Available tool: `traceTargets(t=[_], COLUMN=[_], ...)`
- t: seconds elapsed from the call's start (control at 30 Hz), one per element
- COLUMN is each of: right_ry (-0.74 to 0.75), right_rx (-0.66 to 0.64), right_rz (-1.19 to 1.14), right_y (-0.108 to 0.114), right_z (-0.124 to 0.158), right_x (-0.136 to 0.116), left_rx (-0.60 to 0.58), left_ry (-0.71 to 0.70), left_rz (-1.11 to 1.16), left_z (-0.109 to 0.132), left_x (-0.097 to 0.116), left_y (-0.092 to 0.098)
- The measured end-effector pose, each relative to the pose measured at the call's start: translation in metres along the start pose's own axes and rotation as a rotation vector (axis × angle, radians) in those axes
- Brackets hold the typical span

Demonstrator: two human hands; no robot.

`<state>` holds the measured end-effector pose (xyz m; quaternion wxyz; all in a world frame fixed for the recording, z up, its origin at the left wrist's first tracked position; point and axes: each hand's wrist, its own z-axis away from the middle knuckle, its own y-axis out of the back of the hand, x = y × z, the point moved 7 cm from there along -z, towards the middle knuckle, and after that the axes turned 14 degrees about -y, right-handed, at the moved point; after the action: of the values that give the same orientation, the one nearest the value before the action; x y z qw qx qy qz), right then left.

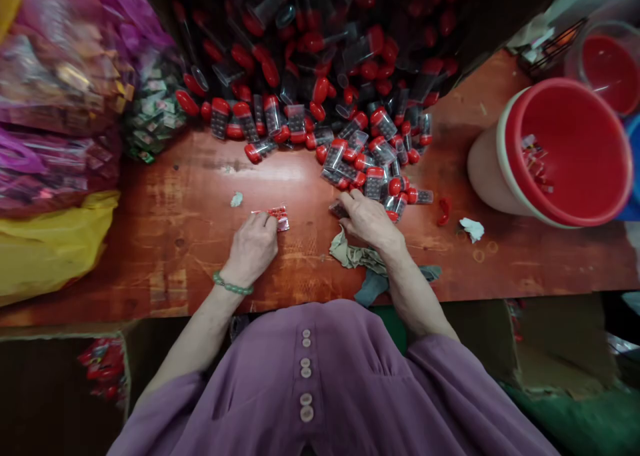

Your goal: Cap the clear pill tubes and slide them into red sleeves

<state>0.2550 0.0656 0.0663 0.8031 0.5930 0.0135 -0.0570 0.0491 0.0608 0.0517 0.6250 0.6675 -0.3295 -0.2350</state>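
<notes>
On a worn reddish wooden table [190, 243], my left hand [253, 246] rests with curled fingers on a small red and white printed packet [277, 215]. A green bead bracelet sits on that wrist. My right hand [367, 217] reaches into the near edge of a big heap of small clear plastic tubes with red caps [350, 143], fingers closed around one tube [339, 209]. A crumpled grey-green cloth [353, 253] lies under my right wrist.
A red bucket [565, 149] lies tilted at right with a few packets inside. Another red container [613, 66] stands behind it. Pink and yellow plastic bags [55, 143] of goods fill the left. Paper scraps [471, 228] dot the table. A box with red packets [103, 366] sits lower left.
</notes>
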Motion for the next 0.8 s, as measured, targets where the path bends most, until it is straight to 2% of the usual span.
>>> traceTargets(t=[0.1,0.2,0.27,0.37,0.47,0.63,0.7,0.8], right_ry=[0.000,-0.072,-0.140,-0.216,-0.254,-0.245,-0.237,-0.217], right_rx=[0.073,0.087,0.031,-0.131,-0.252,-0.208,-0.180,-0.130], right_rz=[-0.287,-0.753,-1.039,-1.386,-1.631,-1.743,-1.731,-1.680], right_y=[0.007,0.003,-0.009,-0.030,-0.043,-0.045,-0.045,-0.041], right_z=[0.001,0.003,0.005,0.010,0.016,0.026,0.031,0.041], right_x=[0.003,0.014,0.020,0.018,0.011,0.005,0.003,-0.001], left_rx=[-0.122,-0.206,-0.221,-0.182,-0.047,0.368,0.450,0.508], left_ry=[0.047,0.072,0.077,0.088,0.098,0.126,0.117,0.097], left_rz=[0.035,0.063,0.075,0.102,0.147,0.423,0.548,0.674], left_z=[-0.006,-0.008,-0.008,-0.007,-0.006,0.004,0.009,0.017], left_x=[-0.003,-0.005,-0.006,-0.010,-0.017,-0.022,-0.017,-0.005], left_y=[0.000,0.000,0.001,0.003,0.006,0.018,0.023,0.032])
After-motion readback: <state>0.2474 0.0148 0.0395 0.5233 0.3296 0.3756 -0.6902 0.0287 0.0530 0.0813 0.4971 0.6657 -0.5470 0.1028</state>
